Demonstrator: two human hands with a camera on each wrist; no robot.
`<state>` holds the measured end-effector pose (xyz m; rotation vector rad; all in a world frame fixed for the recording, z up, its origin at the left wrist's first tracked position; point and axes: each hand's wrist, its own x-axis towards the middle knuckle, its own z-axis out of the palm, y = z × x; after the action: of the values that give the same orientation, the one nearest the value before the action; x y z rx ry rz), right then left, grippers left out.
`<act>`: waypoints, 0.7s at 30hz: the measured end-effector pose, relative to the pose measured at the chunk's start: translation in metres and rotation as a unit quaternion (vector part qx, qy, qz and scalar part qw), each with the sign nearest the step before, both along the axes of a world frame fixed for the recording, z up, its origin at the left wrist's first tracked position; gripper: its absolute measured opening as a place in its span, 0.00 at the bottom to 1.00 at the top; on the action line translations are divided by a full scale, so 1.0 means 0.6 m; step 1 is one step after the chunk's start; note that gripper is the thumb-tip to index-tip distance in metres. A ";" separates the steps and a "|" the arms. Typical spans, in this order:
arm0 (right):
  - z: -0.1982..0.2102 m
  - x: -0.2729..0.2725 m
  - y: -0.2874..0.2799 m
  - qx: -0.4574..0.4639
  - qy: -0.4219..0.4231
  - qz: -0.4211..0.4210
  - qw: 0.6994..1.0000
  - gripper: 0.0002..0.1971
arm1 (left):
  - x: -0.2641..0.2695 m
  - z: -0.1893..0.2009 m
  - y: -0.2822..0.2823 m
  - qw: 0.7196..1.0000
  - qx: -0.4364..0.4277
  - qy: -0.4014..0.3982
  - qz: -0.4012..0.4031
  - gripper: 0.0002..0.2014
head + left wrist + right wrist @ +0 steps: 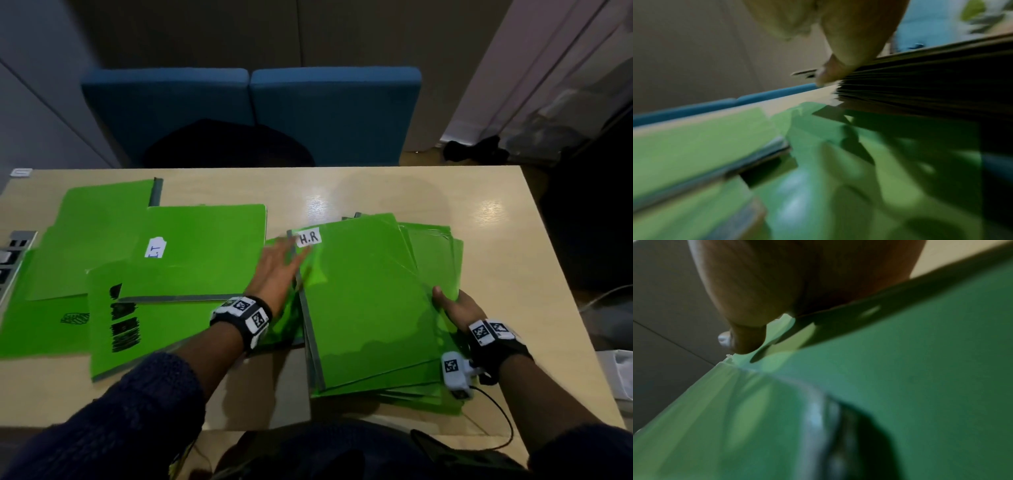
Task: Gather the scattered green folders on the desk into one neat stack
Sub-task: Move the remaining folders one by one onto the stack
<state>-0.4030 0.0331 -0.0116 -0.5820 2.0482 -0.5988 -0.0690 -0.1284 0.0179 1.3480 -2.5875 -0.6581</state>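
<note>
A loose pile of green folders [370, 308] lies at the right of the desk [394, 188], topped by one labelled H.R [309, 237]. My left hand [282, 263] lies flat with straight fingers against the pile's grey left spine; the left wrist view shows a finger [840, 65] resting on the stacked edges [920, 84]. My right hand [450, 303] grips the pile's right edge, thumb on top; in the right wrist view the thumb [748, 337] presses on a green cover [900, 369]. More folders lie spread at left, including one labelled I.T [202, 253] and one with black scribbles [116, 329].
Two blue chairs [250, 109] stand behind the desk. A grey device [13, 253] sits at the left edge and a white box [616, 373] at the right. A black cable [500, 414] trails from my right wrist over the near edge.
</note>
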 end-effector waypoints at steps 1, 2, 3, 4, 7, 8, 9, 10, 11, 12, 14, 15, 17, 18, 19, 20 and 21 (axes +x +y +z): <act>-0.004 -0.001 0.001 -0.008 -0.005 -0.008 1.000 0.29 | 0.006 -0.006 -0.005 0.990 0.061 0.056 0.111 0.38; -0.003 0.000 0.003 -0.017 -0.016 -0.012 1.000 0.28 | 0.011 -0.011 -0.007 0.972 0.120 0.085 0.182 0.33; 0.002 0.004 0.003 -0.026 -0.031 -0.011 0.999 0.28 | 0.012 -0.013 -0.007 0.952 0.187 0.105 0.221 0.30; 0.009 0.008 0.003 -0.038 -0.050 -0.009 0.998 0.32 | 0.008 -0.014 -0.003 0.928 0.253 0.125 0.244 0.29; 0.015 0.013 0.003 -0.060 -0.115 -0.020 0.991 0.48 | -0.029 -0.007 0.015 0.927 0.282 0.136 0.207 0.32; 0.016 0.017 0.001 -0.064 -0.134 -0.037 0.988 0.41 | -0.041 -0.005 0.020 0.939 0.267 0.121 0.180 0.34; 0.020 0.023 -0.003 -0.059 -0.143 -0.059 0.986 0.33 | -0.051 -0.005 0.023 0.948 0.257 0.109 0.155 0.36; 0.019 0.027 -0.006 -0.059 -0.146 -0.081 0.984 0.29 | -0.060 -0.002 0.027 0.949 0.262 0.095 0.144 0.38; 0.022 0.036 -0.008 -0.058 -0.146 -0.095 0.983 0.29 | -0.065 -0.002 0.030 0.950 0.270 0.082 0.137 0.39; 0.021 0.045 -0.008 -0.069 -0.151 -0.098 0.981 0.31 | -0.069 -0.001 0.034 0.950 0.277 0.065 0.132 0.41; 0.005 0.056 -0.002 -0.072 -0.109 -0.083 0.988 0.39 | -0.072 -0.002 0.044 0.953 0.279 0.035 0.115 0.45; -0.009 0.053 0.006 -0.073 -0.082 -0.072 0.991 0.42 | -0.070 -0.003 0.047 0.954 0.280 0.028 0.103 0.45; -0.020 0.054 0.015 -0.089 -0.087 -0.090 0.988 0.43 | -0.060 -0.001 0.050 0.950 0.299 0.034 0.087 0.43; -0.009 0.063 0.018 -0.104 -0.097 -0.106 0.984 0.41 | -0.050 0.001 0.048 0.949 0.303 0.042 0.081 0.39; -0.004 0.067 0.021 -0.116 -0.105 -0.121 0.980 0.39 | -0.036 0.000 0.043 0.954 0.287 0.043 0.078 0.35; 0.003 0.071 0.025 -0.127 -0.116 -0.132 0.976 0.37 | -0.018 0.000 0.036 0.964 0.249 0.036 0.082 0.32; 0.009 0.072 0.027 -0.133 -0.128 -0.141 0.973 0.36 | 0.005 -0.002 0.026 0.975 0.200 0.026 0.095 0.31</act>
<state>-0.3601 0.0495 -0.0061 -0.3441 1.8300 -1.0729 -0.0661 -0.1130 0.0168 1.6368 -2.3246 -1.2062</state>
